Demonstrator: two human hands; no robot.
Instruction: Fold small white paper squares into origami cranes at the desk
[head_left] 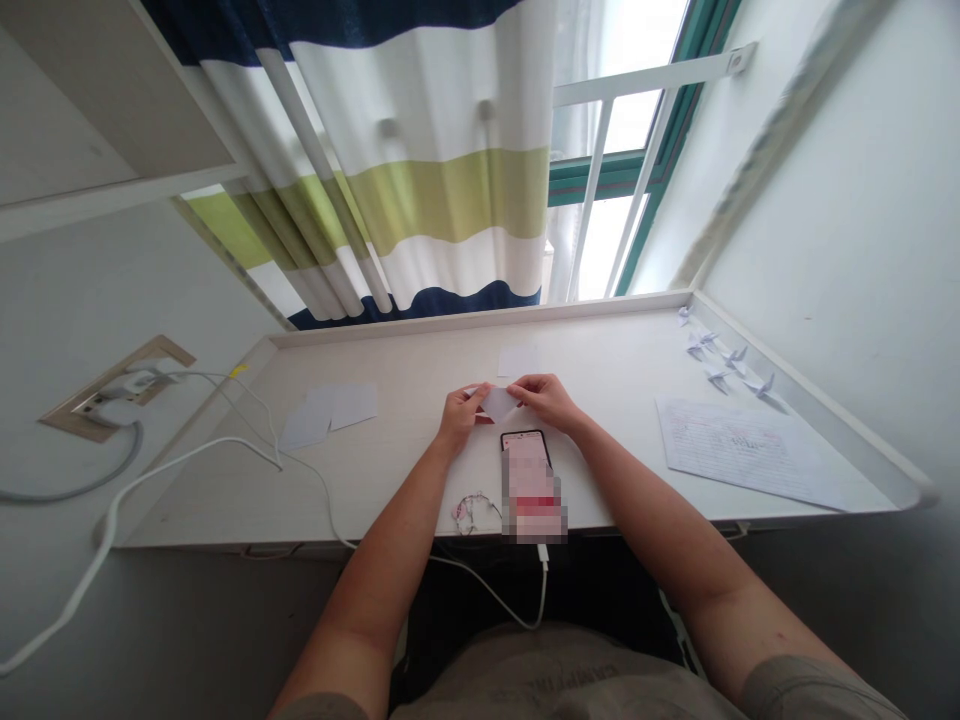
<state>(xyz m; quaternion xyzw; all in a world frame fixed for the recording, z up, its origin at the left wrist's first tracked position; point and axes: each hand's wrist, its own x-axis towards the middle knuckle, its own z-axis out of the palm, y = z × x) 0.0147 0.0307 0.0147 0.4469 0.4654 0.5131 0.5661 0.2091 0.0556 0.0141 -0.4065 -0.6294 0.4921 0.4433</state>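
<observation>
You're pinching a small white paper square (499,403) between both hands, near the middle of the desk and just above your phone. Your left hand (459,420) is closed on its left edge and your right hand (546,400) on its right edge, with the fingertips pressed to the paper from either side. A sliver of something red shows just under it, too small to name. At 5 o'clock from your hands, just beside them, lies the phone (526,482), its screen blurred, with a white cable (541,590) running from its lower end off the desk. At 7 o'clock sits a small tangle of thin wire (472,512). A loose paper square (517,361) lies at 12 o'clock, more white squares (328,415) at 9 o'clock, a handwritten lined sheet (746,452) at 3 o'clock, and small folded paper cranes (720,358) at 2 o'clock, along the raised rim of the white desk (480,322)
</observation>
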